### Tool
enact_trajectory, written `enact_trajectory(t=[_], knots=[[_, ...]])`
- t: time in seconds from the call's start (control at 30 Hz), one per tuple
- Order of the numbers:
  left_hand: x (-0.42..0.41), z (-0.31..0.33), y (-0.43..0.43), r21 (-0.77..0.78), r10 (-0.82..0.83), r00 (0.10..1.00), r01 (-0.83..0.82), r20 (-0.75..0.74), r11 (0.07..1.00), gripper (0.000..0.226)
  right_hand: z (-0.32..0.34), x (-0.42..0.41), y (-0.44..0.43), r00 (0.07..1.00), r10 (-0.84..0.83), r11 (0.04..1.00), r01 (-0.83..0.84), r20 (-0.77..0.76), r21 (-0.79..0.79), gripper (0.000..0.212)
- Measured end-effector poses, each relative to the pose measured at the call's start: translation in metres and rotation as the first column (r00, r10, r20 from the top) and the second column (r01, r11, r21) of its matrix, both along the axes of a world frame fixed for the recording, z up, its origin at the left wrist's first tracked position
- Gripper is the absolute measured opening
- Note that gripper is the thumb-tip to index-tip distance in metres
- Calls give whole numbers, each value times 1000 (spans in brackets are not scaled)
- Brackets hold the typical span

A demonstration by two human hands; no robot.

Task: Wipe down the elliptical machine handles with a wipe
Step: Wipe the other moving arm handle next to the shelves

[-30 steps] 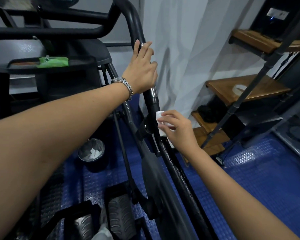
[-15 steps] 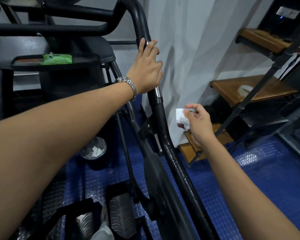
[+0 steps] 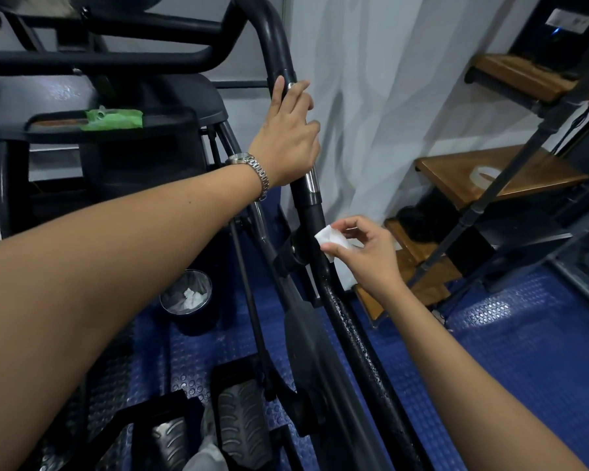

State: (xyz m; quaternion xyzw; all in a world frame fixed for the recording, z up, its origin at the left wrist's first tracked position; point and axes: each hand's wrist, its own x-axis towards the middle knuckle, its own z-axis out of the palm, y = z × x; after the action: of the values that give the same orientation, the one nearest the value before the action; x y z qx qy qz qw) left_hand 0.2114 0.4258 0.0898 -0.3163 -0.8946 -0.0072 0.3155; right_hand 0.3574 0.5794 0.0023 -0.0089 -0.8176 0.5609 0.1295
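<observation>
The right hand [image 3: 368, 253] had come back to the handle [image 3: 315, 219]. One second before, it pressed the wipe [image 3: 332, 241] against this black handle, just under the chrome collar [image 3: 309, 180]. Half a second before, it had lifted away to the right, and the wipe was in the air, apart from the handle. Now the wipe was again at the handle, at almost the same height, and its left corner seemed to touch the handle's right side. The grip of this hand pinched the wipe between thumb and fingertips. Whether the wipe was turned or refolded in between, I could not tell.

The left hand [image 3: 286, 137] had kept its place. Its grip was wrapped round the handle above the collar, with the forefinger lying straight along it, and it seemed to steady the handle.

In my judgement, the lifting was only a short pause to arrange the wipe, not the end of the work. The handle below the wipe glistened as if wet, so that part was probably done. The part under the left hand was covered and would probably need wiping later.
</observation>
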Motion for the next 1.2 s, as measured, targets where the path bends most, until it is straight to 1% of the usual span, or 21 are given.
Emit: enact_trajectory(t=[0.07,0.17,0.23,0.37,0.47,0.6,0.73,0.77,0.83,0.87,0.93,1.0,1.13,1.2], knots=[[-1,-1,0,4,-5,1000,5,-3,1000,40,1,-2,-1,1000,-14,999,15,-15,39,26],[-1,-1,-1,4,-3,1000,3,-7,1000,41,10,-13,-4,998,-38,999,39,-48,9,24],[-1,-1,0,5,0,1000,0,-3,1000,41,13,-17,-8,997,-34,999,35,-68,22,24],[-1,-1,0,6,-2,1000,2,-1,1000,41,8,-8,-5,997,44,987,-34,-58,157,24],[-2,-1,0,13,-7,1000,7,-7,1000,41,8,-8,3,997,61,988,-55,-38,147,24],[-1,-1,0,21,-12,1000,12,3,1000,40,13,-16,-8,994,18,994,-6,-107,109,24],[-1,-2,0,17,-14,1000,14,4,1000,40,1,-1,-4,987,141,964,-119,-78,239,23],[-1,-2,0,18,-15,1000,15,1,1000,40,-1,1,1,989,141,967,-126,-54,222,22],[-2,-1,0,21,-14,1000,14,-2,1000,40,1,-3,9,997,80,990,-76,-22,121,20],[-2,0,-1,21,-15,1000,15,4,1000,40,3,-7,11,999,45,996,-43,-22,80,18],[-1,-1,-2,20,-18,1000,18,10,1000,40,3,-11,9,999,12,999,-10,-35,52,16],[-1,-2,0,19,-23,1000,23,11,1000,39,-5,-9,12,1000,25,999,-25,0,35,17],[-2,-2,0,27,-19,1000,19,14,999,38,-14,3,21,987,120,993,-121,111,0,19],[-2,-1,0,27,-17,1000,17,18,999,39,-11,0,19,987,105,994,-103,118,-27,16]])
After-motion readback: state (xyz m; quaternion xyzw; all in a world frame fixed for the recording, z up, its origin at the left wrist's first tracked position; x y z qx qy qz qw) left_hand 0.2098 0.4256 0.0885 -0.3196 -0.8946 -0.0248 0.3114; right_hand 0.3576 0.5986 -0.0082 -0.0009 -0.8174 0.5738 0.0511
